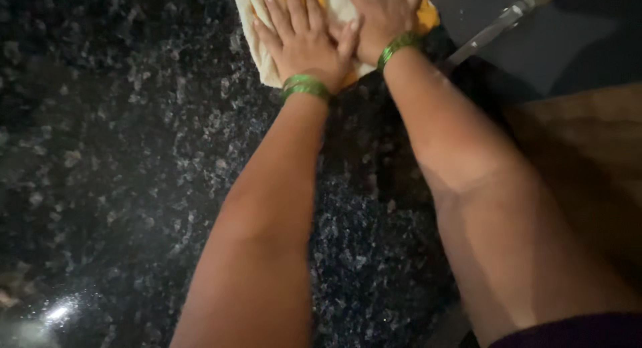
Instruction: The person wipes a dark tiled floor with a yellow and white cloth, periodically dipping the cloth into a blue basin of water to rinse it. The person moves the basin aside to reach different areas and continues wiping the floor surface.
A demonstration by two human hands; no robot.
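A cream and yellow cloth (262, 57) lies on the dark speckled stone counter (120, 161) at the top middle of the head view. My left hand (302, 37) rests flat on it, fingers spread and pointing away from me. My right hand (381, 17) lies flat on the same cloth just to the right, its thumb side touching the left hand. Both wrists carry green bangles (304, 87). Neither hand grips anything. The far part of the cloth is cut off by the frame's top edge.
A shiny metal bar (491, 28) slants at the upper right, beyond the counter's edge. A brown wooden surface (588, 147) lies to the right. A bright light reflection (57, 313) shows on the counter at the lower left.
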